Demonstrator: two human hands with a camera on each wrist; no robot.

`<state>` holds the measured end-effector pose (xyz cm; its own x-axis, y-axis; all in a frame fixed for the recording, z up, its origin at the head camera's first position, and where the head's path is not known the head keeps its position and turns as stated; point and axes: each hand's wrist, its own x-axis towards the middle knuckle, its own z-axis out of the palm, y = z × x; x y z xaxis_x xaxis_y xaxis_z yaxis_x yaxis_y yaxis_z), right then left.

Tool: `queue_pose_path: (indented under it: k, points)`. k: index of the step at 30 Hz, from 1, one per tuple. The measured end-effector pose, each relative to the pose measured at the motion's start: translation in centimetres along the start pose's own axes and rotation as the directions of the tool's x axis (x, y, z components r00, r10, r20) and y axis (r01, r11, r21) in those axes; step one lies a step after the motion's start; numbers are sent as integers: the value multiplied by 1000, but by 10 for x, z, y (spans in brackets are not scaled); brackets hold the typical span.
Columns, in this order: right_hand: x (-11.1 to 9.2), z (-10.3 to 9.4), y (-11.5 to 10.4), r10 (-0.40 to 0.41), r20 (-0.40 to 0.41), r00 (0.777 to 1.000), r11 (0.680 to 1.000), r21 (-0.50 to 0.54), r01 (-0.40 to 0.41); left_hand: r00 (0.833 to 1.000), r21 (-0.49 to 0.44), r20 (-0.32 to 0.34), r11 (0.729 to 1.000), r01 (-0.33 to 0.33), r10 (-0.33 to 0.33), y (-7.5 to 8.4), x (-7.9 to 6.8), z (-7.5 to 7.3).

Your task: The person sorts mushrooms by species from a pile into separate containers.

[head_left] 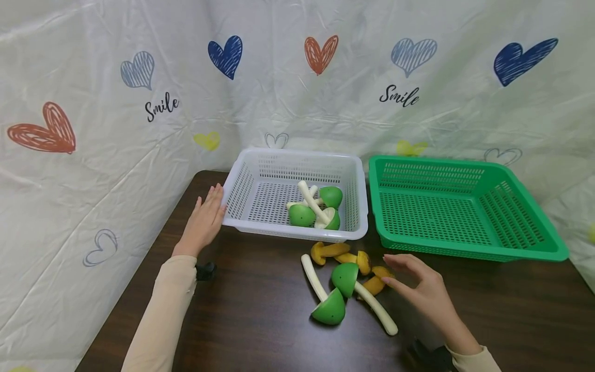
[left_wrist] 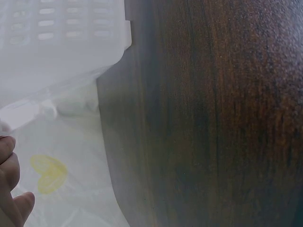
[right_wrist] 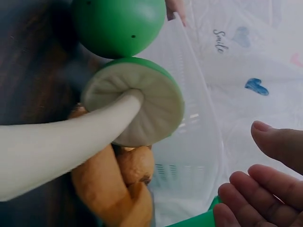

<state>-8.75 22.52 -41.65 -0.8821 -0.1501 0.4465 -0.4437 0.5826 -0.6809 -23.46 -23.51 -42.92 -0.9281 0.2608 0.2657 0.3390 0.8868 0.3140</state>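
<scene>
My left hand point(head_left: 203, 219) rests with straight fingers against the left side of a white plastic basket point(head_left: 288, 229). Inside that basket lie three green-capped toy mushrooms point(head_left: 302, 215) with pale stems. On the table before it are two more, one green mushroom point(head_left: 329, 308) at left and another green mushroom point(head_left: 345, 279) beside it. Several yellow-brown toy mushrooms point(head_left: 330, 250) lie behind them. My right hand point(head_left: 425, 289) hovers by the rightmost brown mushroom point(head_left: 372, 285), thumb and fingers apart. The right wrist view shows nothing between the thumb point(right_wrist: 279, 142) and fingers.
A green plastic basket point(head_left: 432, 219) stands to the right of the white one. Both sit at the back of a dark wooden table point(head_left: 251, 305). Behind hangs a white sheet point(head_left: 297, 108) printed with hearts and the word Smile.
</scene>
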Motion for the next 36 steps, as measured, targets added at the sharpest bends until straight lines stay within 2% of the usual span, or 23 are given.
queue_pose_path:
  k: [8,19,26,36]
  points:
    - [-15,1,2,5,-15,1000,1000,1,-5,1000,-2,16,1000,12,-12,0,-1,-1]
    - [-31,8,8,55,17,998,998,-11,-55,999,-19,-38,1000,-21,21,1,-2,-1]
    - [-41,11,10,106,47,993,993,-55,-103,1000,-3,-8,1000,-10,10,0,-1,0]
    - [-47,18,10,149,79,986,988,-52,-145,1000,-9,5,1000,0,0,0,-1,0]
